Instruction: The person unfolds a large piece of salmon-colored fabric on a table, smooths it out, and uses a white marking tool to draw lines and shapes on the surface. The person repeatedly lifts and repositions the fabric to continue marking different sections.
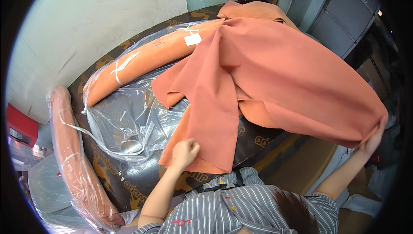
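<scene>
desk (254, 137): dark printed top, carries everything below
wrapped roll (142, 61): orange, clear plastic, on desk toward its far-left side
white tag (192, 39): on that roll's right part
second wrapped roll (77, 165): off desk's left edge
loose plastic sheet (124, 126): crumpled, desk's left part
grey cabinet (344, 14): beyond desk's far-right end

- cloth (275, 70): plain salmon-orange, no pattern
- rolls (150, 57): orange, in clear plastic (124, 126) with white ties
- tag (192, 39): white
- table (254, 137): dark brown with tan lettering
- shirt (241, 208): grey, thin white stripes, small red mark
- wall (86, 23): pale off-white
- box (19, 126): red
</scene>
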`<state>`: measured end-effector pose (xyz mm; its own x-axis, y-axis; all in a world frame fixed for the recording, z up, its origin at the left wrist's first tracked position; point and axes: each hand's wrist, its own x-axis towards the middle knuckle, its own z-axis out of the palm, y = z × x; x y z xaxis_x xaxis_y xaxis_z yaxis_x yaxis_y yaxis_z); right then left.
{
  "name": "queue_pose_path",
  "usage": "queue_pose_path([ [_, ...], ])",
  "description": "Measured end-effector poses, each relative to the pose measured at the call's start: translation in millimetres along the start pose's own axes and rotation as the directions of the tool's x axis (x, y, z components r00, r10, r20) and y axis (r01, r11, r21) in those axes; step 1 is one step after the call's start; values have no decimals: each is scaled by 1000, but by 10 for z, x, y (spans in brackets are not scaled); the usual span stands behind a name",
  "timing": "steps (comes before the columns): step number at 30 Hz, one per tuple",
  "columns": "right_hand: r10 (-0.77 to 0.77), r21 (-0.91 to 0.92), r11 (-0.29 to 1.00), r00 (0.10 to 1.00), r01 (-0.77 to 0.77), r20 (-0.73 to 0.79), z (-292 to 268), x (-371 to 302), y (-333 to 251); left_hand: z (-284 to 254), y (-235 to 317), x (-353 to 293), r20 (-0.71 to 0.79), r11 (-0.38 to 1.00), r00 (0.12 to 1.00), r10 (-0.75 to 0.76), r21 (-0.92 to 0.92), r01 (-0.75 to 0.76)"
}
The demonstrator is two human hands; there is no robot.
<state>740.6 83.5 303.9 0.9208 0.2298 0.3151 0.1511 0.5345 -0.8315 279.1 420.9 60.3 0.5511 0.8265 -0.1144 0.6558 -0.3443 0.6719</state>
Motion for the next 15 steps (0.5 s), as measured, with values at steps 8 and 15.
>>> queue_pose_path([
  [8, -474, -298, 872, 824, 389, -312, -408, -187, -866, 111, 393, -538, 277, 958, 934, -225, 237, 161],
  [15, -545, -380, 823, 776, 422, -318, -534, -88, -1125, 109, 307, -374, 325, 999, 945, 41, -24, -36],
])
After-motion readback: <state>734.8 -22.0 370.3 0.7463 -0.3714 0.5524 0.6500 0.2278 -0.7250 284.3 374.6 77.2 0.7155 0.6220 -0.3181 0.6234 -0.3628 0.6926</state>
